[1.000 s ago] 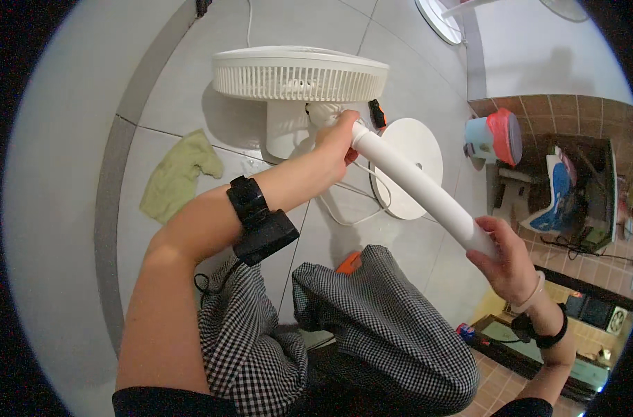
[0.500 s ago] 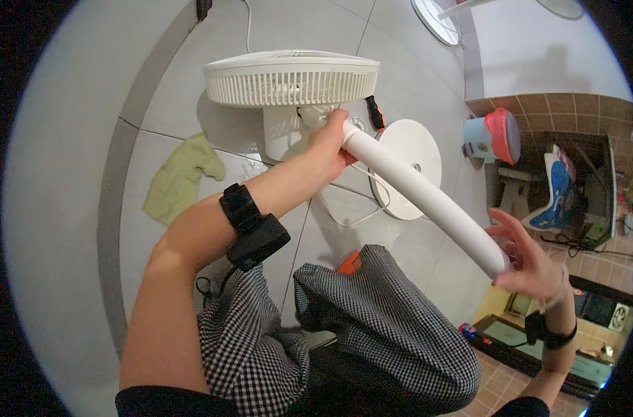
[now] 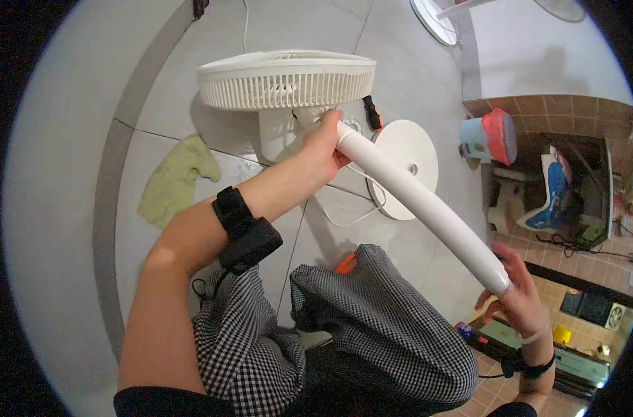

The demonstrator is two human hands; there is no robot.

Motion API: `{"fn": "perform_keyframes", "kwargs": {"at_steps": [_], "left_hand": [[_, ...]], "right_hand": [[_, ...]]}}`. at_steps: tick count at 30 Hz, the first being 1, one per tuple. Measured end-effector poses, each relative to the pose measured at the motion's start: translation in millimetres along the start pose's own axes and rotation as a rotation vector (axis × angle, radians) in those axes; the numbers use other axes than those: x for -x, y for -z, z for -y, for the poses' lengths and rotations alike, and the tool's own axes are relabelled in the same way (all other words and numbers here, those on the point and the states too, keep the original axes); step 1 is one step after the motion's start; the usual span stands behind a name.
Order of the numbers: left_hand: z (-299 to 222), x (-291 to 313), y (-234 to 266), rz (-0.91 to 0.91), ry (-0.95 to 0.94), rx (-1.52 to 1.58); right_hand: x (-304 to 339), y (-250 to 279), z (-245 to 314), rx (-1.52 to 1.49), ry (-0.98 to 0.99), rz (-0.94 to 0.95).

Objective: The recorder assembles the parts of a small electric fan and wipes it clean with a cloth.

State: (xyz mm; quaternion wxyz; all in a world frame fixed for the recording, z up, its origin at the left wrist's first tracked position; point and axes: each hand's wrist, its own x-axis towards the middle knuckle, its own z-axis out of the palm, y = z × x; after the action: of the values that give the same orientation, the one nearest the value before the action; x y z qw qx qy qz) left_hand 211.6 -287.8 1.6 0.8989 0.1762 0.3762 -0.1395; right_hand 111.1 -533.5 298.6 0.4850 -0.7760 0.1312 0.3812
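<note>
My left hand [image 3: 327, 149] is closed around the upper end of a white fan pole [image 3: 420, 201], right by the neck of a white fan head [image 3: 285, 83]. The pole slants down to the right across the view. At its lower end my right hand [image 3: 523, 299] cups the tube, with curled fingers on both sides of it; the palm contact is partly hidden. Behind the pole a round white base plate [image 3: 406, 160] with a hole in its middle lies on the floor. A white cord [image 3: 351, 221] loops between the plate and my knees.
A green cloth [image 3: 179, 182] lies left on the tiled floor. A black and orange tool [image 3: 372, 114] is beside the fan, and an orange thing [image 3: 345, 263] by my knee. A bucket [image 3: 477, 135] with a red liner stands right. Another white stand base [image 3: 433, 22] is far right.
My right hand has turned and shifted slightly down and left around the pole's lower end. That end has dipped a little. My left hand keeps its grip; the whole view has shifted slightly.
</note>
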Motion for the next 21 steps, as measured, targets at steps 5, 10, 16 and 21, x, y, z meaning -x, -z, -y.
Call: {"fn": "perform_keyframes", "kwargs": {"at_steps": [5, 10, 16, 21], "left_hand": [[-0.8, -0.2, 2.0, -0.001, -0.005, 0.013], [-0.2, 0.7, 0.8, 0.014, -0.008, 0.022], [0.2, -1.7, 3.1, 0.013, -0.001, 0.009], [-1.2, 0.1, 5.9, 0.06, -0.007, -0.002]], "right_hand": [[5.9, -5.3, -4.8, 1.432, 0.579, -0.273], [6.2, -8.5, -6.9, 0.177, 0.201, -0.35], [5.7, -0.1, -8.2, 1.057, 0.349, -0.359], [-1.5, -18.0, 3.9, 0.97, 0.337, -0.288]]}}
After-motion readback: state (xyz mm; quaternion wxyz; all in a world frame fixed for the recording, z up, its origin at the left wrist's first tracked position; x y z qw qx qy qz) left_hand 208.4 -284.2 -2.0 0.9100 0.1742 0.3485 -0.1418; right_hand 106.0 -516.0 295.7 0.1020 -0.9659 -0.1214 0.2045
